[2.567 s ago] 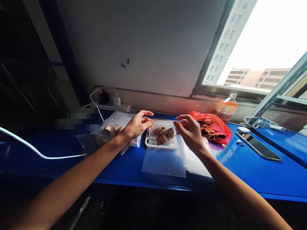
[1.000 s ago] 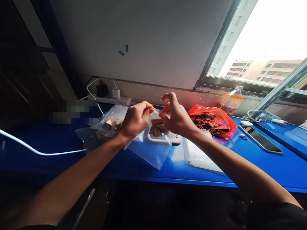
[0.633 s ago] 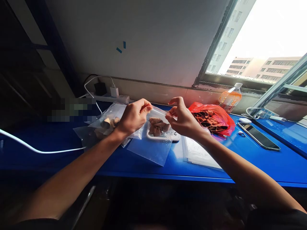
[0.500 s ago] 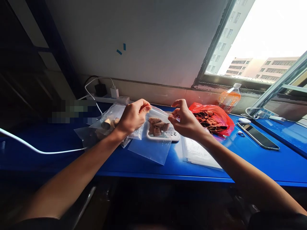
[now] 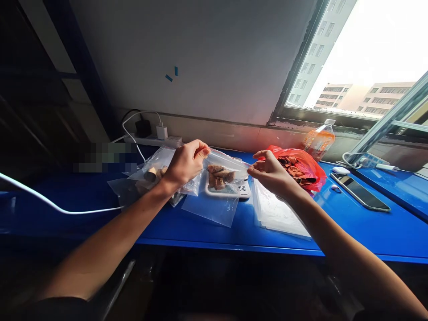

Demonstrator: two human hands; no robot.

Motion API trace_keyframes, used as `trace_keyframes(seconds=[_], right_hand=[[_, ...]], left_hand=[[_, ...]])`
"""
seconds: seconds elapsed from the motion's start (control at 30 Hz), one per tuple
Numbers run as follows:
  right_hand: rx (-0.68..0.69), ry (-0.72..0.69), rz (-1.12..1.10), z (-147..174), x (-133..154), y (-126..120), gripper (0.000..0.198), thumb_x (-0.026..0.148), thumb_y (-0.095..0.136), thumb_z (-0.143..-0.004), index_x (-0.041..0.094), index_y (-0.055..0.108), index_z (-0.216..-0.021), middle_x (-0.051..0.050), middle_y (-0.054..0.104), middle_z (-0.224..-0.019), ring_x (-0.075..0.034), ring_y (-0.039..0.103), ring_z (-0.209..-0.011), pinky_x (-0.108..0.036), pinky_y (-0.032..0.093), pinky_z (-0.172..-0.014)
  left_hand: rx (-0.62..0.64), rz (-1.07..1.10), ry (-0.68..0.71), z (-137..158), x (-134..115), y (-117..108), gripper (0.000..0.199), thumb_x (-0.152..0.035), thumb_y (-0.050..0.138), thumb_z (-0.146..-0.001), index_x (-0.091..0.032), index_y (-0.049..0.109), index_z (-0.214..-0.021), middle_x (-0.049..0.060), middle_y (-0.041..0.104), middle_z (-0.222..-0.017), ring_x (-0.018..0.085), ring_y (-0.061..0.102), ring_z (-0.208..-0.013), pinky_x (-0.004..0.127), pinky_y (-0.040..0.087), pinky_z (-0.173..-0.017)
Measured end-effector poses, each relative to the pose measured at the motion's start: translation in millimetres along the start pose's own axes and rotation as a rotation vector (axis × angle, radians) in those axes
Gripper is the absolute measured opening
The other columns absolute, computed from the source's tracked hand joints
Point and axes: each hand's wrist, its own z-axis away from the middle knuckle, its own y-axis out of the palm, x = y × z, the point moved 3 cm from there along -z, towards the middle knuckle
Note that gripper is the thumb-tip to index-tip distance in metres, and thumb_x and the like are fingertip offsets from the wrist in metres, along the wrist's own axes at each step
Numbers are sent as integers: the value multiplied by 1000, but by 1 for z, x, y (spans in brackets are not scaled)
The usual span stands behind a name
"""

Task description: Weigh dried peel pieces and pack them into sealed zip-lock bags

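A clear zip bag (image 5: 210, 213) hangs open side up between my hands, its top edge stretched taut. My left hand (image 5: 186, 163) is closed on the bag's left top corner. At the right top corner, my right hand (image 5: 271, 171) pinches the edge between thumb and finger. Brown, curled dried pieces (image 5: 220, 177) show through the plastic. Behind and beneath the bag lies a white kitchen scale (image 5: 244, 192), partly hidden by it; its buttons show on the right.
Filled clear bags (image 5: 152, 174) lie left of the scale. Flat plastic bags (image 5: 281, 216) are stacked at right. Behind stand a red bag (image 5: 317, 176) of dried pieces and an orange-labelled bottle (image 5: 320, 140). A phone (image 5: 361, 191) lies further right; a white cable (image 5: 63, 207) crosses the left.
My right hand has slid right along the bag's top edge to its corner, its fingers now closer together. My left hand has kept its grip. The view has shifted slightly.
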Motion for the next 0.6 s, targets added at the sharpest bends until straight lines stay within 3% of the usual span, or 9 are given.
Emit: trace_keyframes(seconds=[0.13,0.23,0.33,0.43,0.53,0.6], right_hand=[[-117,77,-96,-4,-23,-20,36,25,67,-61,20,51,-93,0,57,-74,-13,53,-62,-26,39,-51],[-265,94,-151,-4,-41,-50,32,25,69,-59,18,55,-87,-2,59,-77,-14,57,-66,-29,44,-57],[-402,4,-85,-5,-50,-85,33,23,68,-61,20,54,-90,-2,59,-78,-15,57,-68,-30,46,-60],[-569,-62,157,-11,-59,-117,34,20,64,-62,22,53,-95,-3,59,-78,-16,55,-68,-30,45,-59],[-481,-4,319,-26,-78,-135,27,23,58,-67,19,56,-93,-6,61,-77,-16,55,-63,-30,43,-56],[-369,25,430,-39,-92,-141,23,24,54,-69,16,60,-89,-8,64,-76,-16,55,-61,-30,42,-55]], left_hand=[[-146,36,-15,-8,21,-24,10,-27,56,-82,-18,60,-79,0,60,-72,13,50,-64,26,37,-61],[-310,265,-144,-12,42,-53,8,-25,58,-83,-18,59,-79,-3,53,-67,9,44,-60,24,35,-59],[-322,399,-264,-19,55,-71,8,-22,63,-81,-15,59,-78,-5,54,-67,7,43,-61,24,36,-61],[-290,399,-361,-35,68,-82,13,-26,69,-77,-16,61,-80,-6,57,-67,7,44,-61,25,34,-58],[-294,350,-469,-55,91,-91,12,-27,65,-77,-17,60,-79,-7,55,-61,7,44,-58,25,30,-56],[-270,292,-426,-65,104,-96,14,-29,62,-77,-16,58,-75,-7,51,-56,8,42,-57,27,31,-58]])
